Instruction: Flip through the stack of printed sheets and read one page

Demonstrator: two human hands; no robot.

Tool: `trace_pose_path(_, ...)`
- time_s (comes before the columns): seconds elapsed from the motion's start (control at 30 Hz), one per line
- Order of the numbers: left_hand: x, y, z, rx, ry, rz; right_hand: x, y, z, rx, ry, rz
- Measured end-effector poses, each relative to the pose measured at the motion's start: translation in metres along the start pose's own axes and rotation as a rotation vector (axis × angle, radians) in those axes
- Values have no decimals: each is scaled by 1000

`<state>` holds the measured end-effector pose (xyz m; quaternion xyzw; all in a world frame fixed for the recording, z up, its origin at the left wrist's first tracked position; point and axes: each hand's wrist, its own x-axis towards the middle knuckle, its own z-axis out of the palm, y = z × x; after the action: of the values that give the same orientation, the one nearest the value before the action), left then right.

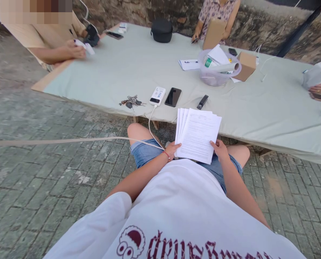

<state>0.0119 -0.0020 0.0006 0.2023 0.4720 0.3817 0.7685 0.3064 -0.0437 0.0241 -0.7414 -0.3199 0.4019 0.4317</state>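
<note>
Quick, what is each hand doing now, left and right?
Left hand: closed on the left edge of the stack of papers.
Right hand: closed on the stack's right edge.

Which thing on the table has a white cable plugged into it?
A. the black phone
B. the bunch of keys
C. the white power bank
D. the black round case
C. The white cable runs up to the near end of the white power bank; the black phone beside it and the keys have no cable, while both hands, left hand and right hand, hold the papers.
</note>
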Motion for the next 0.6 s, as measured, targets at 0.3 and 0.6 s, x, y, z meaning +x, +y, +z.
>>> trace_pose_path(0.3, 5, 4, 5, 227, -7, 35, 34, -36, 34, 398, -472, 221)
trace_pose_path(0.6, 44, 100, 59, 145, -66, 488, 24, -92, 32, 345, -339, -144)
